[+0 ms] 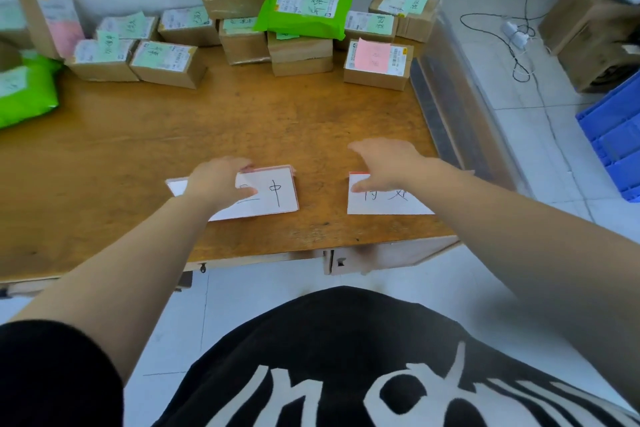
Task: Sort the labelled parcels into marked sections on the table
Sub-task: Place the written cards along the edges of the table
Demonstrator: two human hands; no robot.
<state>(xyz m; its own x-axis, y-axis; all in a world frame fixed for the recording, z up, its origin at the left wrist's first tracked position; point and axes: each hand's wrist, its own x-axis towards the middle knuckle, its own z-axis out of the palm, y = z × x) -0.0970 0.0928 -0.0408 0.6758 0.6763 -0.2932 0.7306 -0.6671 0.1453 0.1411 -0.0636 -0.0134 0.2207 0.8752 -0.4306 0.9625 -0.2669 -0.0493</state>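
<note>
Two white section cards with handwriting lie near the front edge of the wooden table. My left hand rests on the left card, with its fingers curled over the card's far edge and its thumb on top. On the right card, my right hand lies flat with straight fingers. Several labelled cardboard parcels stand along the back of the table, among them one with a pink label and a green mailer bag on a stack.
Another green bag lies at the table's left edge. A blue crate stands on the tiled floor at the right, with cardboard boxes and cables behind it.
</note>
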